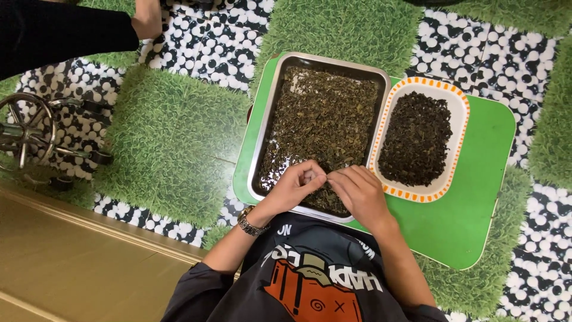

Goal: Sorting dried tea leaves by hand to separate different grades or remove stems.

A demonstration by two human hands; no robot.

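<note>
- Two hands meet low in the head view: our left hand (295, 186) and our right hand (356, 194) come together over the near edge of the metal tray (267, 128), fingertips nearly touching
- Our left hand, a watch (250, 224) at its wrist, is curled with thumb and fingers pinched together; something small seems held there, but we cannot tell what it is
- Our right hand lies palm down with fingers bent toward the left; whether it grips anything we cannot tell
- The dried leaves (325, 113) fill most of the tray in a thin greenish-brown layer, with bare metal showing at the near left corner
- We judge these leaves light, dry and brittle; they would crumble under pressure, so a gentle fingertip pinch on single pieces suits them
- Just right of the tray sits a white dish with an orange-trimmed rim (459, 110), holding a darker heap of leaves (416, 138)
- Both rest on a green board (482, 179) laid over grass-and-pebble mats (173, 143)
- At top left, another person's dark sleeve (59, 33) reaches in, well apart from the tray
</note>
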